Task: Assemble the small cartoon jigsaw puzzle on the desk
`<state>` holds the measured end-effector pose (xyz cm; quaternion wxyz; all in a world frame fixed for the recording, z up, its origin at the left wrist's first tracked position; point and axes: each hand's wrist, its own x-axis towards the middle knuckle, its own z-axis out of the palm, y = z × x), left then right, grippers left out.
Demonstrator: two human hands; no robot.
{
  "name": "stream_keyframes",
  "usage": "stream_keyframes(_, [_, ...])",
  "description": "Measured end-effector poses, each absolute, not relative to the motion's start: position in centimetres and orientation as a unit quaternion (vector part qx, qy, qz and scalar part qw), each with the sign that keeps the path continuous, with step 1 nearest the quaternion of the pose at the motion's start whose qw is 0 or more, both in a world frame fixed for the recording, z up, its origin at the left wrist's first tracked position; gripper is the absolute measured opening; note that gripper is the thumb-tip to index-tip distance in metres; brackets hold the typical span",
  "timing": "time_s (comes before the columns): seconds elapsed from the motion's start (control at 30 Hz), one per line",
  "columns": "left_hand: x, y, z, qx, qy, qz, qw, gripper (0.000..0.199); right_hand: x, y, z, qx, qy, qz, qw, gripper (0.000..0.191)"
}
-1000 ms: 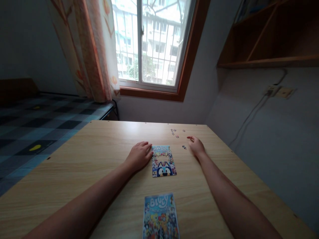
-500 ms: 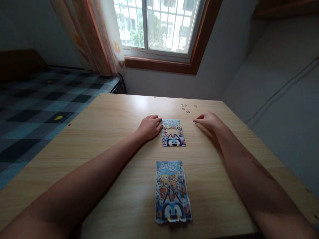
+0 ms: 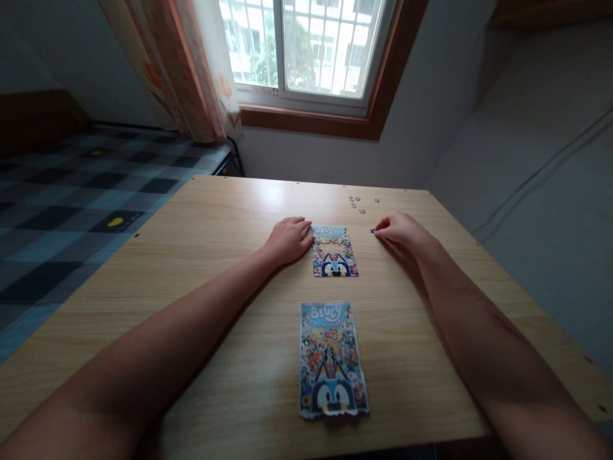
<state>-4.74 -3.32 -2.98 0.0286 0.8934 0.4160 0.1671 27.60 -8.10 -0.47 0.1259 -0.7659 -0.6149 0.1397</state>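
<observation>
A jigsaw puzzle [image 3: 336, 266] with a blue cartoon dog lies flat on the table, a gap showing bare wood across its middle. My left hand [image 3: 289, 240] rests flat at the puzzle's left edge, fingers stretched out and fingertips touching it. To the right of the puzzle, my right hand [image 3: 400, 230] pinches a small puzzle piece [image 3: 372, 230] between thumb and fingertips, just over the table or on it; I cannot tell which. Several loose puzzle pieces [image 3: 363, 211] lie beyond, toward the far edge.
Nearer to me lies a torn-edged picture sheet or packet [image 3: 330, 358] with the same dog design. The wooden table [image 3: 215, 255] reaches toward a wall with a barred window [image 3: 325, 51]. A bed with a checked cover [image 3: 96, 185] stands at left.
The piece at my right fingertips has turned and shows more clearly. My left hand stays at the puzzle's edge. The whole view has shifted slightly.
</observation>
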Motion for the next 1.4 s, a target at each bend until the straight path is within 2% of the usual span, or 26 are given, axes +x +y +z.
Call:
stream_keyframes(0.3, [-4.8, -3.3, -2.9, 0.893, 0.420, 0.158, 0.029, 0.048, 28.5, -7.3, -1.8, -0.732, -0.586, 0.269, 0.219, 0.029])
stream_keyframes(0.43, [-5.0, -3.3, -2.8, 0.895, 0.417, 0.155, 0.026, 0.048, 28.7, -7.4, -2.2, -0.720, -0.580, 0.288, 0.249, 0.030])
stream_keyframes(1.13, [-5.2, -3.2, -2.9, 0.900, 0.405, 0.158, 0.013, 0.044, 28.6, -7.9, -3.7, -0.699, -0.644, 0.121, 0.285, 0.029])
stream_keyframes(1.4, [-5.2, -3.2, -2.7, 0.900, 0.406, 0.157, 0.016, 0.047, 28.6, -7.8, -4.4, -0.692, -0.630, 0.136, 0.325, 0.033])
